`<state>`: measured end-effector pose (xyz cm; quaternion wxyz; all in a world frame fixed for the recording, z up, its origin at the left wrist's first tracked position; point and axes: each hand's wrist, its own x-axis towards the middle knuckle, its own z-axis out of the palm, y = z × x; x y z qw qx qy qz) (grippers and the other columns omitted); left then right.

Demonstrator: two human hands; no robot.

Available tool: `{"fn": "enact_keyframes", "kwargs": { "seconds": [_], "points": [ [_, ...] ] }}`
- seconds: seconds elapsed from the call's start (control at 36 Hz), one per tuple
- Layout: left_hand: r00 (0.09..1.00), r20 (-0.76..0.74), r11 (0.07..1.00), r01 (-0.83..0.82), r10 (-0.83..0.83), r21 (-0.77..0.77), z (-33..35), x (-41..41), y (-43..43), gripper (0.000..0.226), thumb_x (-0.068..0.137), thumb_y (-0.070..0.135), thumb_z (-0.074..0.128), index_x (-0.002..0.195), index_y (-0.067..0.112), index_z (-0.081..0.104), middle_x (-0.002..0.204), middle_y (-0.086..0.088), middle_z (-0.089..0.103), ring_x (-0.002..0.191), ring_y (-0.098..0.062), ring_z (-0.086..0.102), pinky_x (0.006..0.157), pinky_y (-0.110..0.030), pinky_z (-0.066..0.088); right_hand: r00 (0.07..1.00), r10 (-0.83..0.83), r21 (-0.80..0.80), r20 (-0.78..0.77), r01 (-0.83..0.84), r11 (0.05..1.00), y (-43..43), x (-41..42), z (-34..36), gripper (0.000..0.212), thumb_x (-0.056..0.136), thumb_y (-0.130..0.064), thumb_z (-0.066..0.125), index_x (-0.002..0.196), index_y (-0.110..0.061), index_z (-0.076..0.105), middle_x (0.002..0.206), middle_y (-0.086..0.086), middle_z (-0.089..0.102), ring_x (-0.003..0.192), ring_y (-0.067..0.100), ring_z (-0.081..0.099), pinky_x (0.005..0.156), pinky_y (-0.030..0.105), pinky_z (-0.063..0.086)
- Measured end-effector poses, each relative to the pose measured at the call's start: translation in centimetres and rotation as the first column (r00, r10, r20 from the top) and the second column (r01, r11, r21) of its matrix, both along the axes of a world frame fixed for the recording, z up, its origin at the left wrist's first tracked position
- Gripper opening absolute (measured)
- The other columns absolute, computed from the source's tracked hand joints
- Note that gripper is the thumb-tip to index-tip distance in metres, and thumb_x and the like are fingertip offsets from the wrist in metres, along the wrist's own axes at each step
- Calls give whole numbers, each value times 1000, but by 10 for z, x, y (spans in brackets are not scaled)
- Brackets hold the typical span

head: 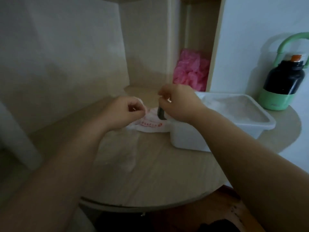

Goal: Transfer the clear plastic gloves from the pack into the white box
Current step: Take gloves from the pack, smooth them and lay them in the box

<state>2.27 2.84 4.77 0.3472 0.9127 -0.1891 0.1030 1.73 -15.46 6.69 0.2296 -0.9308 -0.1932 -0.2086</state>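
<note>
The glove pack, white with red print, lies on the round wooden table beside the white box. My left hand pinches the pack's left top edge with curled fingers. My right hand pinches the pack's right top, where a dark strip hangs below the fingers. A loose clear plastic glove lies flat on the table in front of the pack. The white box holds clear plastic inside; its near left corner is behind my right wrist.
A black and green bottle with a green handle stands at the table's right back edge. Pink plastic gloves fill a narrow shelf niche behind the box. White walls close off the left and back.
</note>
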Motion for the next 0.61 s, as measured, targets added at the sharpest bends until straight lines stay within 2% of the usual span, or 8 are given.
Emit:
{"fn": "enact_keyframes", "kwargs": {
  "seconds": [0.06, 0.19, 0.31, 0.36, 0.42, 0.5, 0.56, 0.61],
  "points": [
    [991, -125, 997, -30, 39, 78, -17, -7, 21, 12, 79, 23, 75, 86, 26, 65, 87, 13, 62, 84, -7, 60, 72, -20, 46, 997, 71, 35, 41, -73, 997, 20, -6, -8, 28, 90, -17, 52, 114, -12, 65, 105, 5, 68, 97, 24, 61, 82, 29, 45],
    [869, -453, 835, 92, 199, 543, -59, -18, 57, 60, 64, 60, 76, 115, 37, 53, 115, 14, 49, 108, -11, 49, 95, -31, 44, 984, 146, 39, -106, -142, 989, 54, -13, -30, 33, 92, -18, 49, 122, -17, 61, 115, 0, 64, 95, 14, 58, 76, 20, 38],
    [961, -241, 848, 11, 138, 530, -78, -17, 59, 10, 85, 30, 66, 94, 27, 65, 90, 12, 58, 89, -11, 55, 73, -23, 39, 958, 125, 68, -257, -111, 991, 55, -12, -38, 36, 92, -17, 49, 127, -20, 57, 126, -1, 58, 93, 10, 56, 76, 19, 40],
    [977, -192, 939, -22, 93, 344, -73, -18, 55, 8, 90, 22, 60, 83, 24, 63, 81, 11, 59, 77, -8, 56, 67, -21, 39, 932, 161, 130, -325, -125, 984, 50, -11, -37, 40, 90, -16, 53, 131, -20, 53, 130, -1, 55, 99, 10, 55, 79, 20, 42],
    [953, -301, 999, -25, 9, -47, -58, -18, 49, 11, 93, 19, 58, 84, 17, 63, 78, 7, 65, 71, -8, 61, 69, -22, 46, 879, 266, 220, -397, -190, 957, 44, -14, -33, 58, 86, -17, 63, 139, -24, 42, 137, -1, 47, 113, 11, 50, 85, 20, 39],
    [926, -342, 925, 17, -158, -379, -33, -19, 38, 18, 96, 14, 52, 80, 11, 61, 63, 3, 64, 60, -17, 52, 58, -25, 41, 825, 344, 238, -448, -261, 936, 37, -16, -23, 88, 78, -23, 75, 148, -28, 23, 136, -10, 39, 123, 6, 38, 87, 15, 32],
    [931, -301, 850, 16, -204, -527, -19, -17, 27, 19, 95, 12, 51, 79, 11, 60, 58, 3, 59, 57, -16, 48, 54, -24, 37, 836, 329, 239, -439, -244, 940, 37, -14, -18, 79, 77, -26, 76, 144, -24, 34, 123, -12, 46, 113, 6, 46, 85, 19, 39],
    [939, -262, 752, -4, -224, -659, -7, -13, 18, 16, 94, 12, 51, 82, 11, 61, 61, 1, 56, 53, -9, 49, 50, -18, 42, 877, 305, 347, -373, -173, 922, 35, -9, -14, 50, 82, -17, 71, 129, -15, 54, 104, 0, 63, 91, 16, 63, 77, 27, 53]
  ]
}}
